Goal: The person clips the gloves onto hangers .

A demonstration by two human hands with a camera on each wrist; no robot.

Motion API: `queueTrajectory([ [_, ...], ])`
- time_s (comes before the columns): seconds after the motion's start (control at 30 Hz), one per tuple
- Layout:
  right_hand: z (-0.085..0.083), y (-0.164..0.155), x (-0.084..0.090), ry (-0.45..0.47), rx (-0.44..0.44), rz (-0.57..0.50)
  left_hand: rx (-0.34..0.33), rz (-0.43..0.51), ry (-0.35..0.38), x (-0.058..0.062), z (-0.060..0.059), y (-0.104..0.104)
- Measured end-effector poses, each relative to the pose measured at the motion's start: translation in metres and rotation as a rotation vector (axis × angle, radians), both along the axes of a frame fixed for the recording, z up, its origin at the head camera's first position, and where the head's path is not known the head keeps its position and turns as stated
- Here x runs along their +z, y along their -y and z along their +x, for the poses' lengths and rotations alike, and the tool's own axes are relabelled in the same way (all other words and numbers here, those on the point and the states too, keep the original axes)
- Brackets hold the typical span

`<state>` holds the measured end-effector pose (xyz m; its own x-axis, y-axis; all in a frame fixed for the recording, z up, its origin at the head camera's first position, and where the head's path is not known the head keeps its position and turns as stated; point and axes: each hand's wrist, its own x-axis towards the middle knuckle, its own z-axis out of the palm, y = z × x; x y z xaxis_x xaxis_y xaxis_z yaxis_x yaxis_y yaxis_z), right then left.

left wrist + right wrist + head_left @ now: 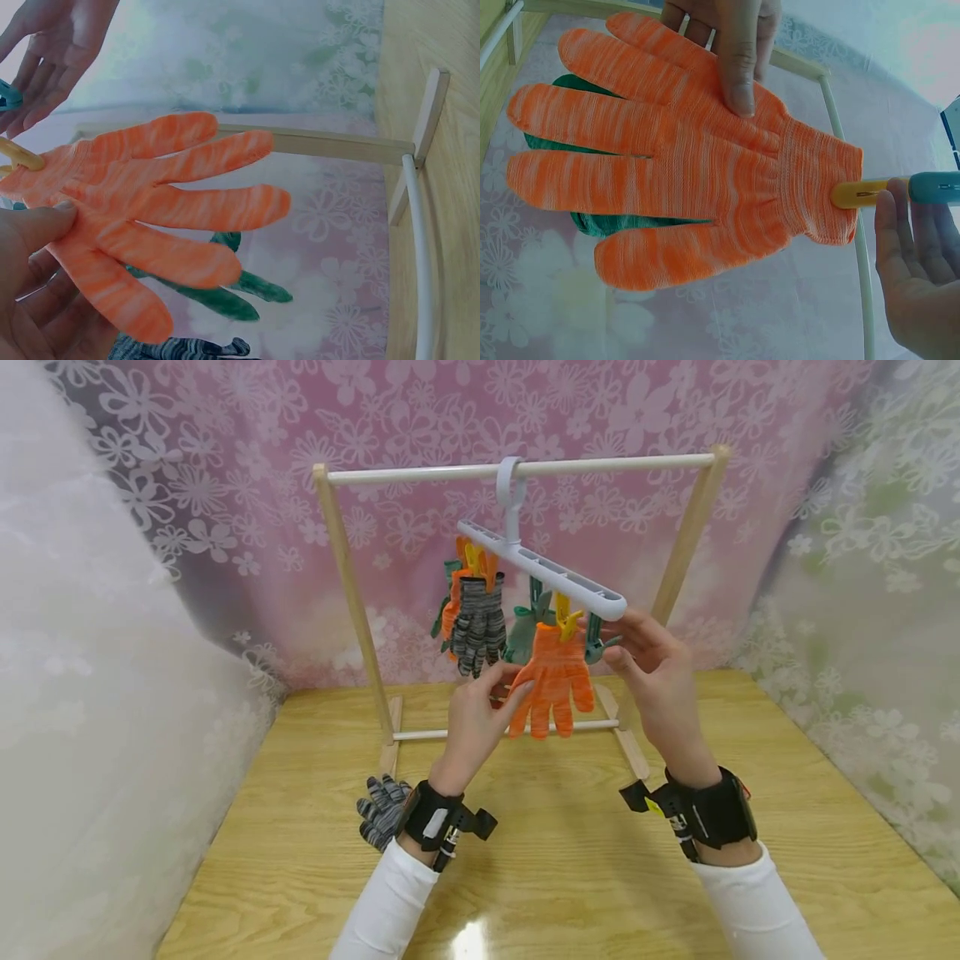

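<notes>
Two hands | left grip (480,714) pinching orange glove (553,681) | right grip (656,664) relaxed, beside teal peg (596,639)

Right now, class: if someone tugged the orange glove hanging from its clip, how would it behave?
The orange glove looks knitted and hangs limp, so probably floppy and light. Only the yellow clip pinches its cuff, so it would likely swing. The left hand pinches it easily; probably not slippery.

Bright, even light — edges warped.
</notes>
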<state>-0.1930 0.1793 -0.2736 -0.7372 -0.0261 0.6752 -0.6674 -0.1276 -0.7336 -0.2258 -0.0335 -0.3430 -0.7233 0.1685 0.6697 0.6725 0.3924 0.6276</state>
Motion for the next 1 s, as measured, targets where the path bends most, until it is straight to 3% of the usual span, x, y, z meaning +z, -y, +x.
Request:
queueTrajectory([
  [0.2, -0.004, 0.002, -0.001, -0.027, 0.066, 0.007, 0.009, -0.015, 0.056, -0.013, 0.0, 0.01],
  [0.47, -0.002, 0.006, -0.001, -0.026, 0.017, 0.004, 0.046, -0.065, 0.107, -0.024, 0.004, 0.035],
  [0.7, 0.001, 0.009, 0.0, -0.025, 0.043, -0.009, 0.099, -0.059, 0.134, -0.029, 0.011, 0.077],
  [1.0, 0.004, 0.014, -0.002, 0.002, 0.016, -0.048, 0.179, -0.226, 0.162, -0.036, 0.035, 0.134],
])
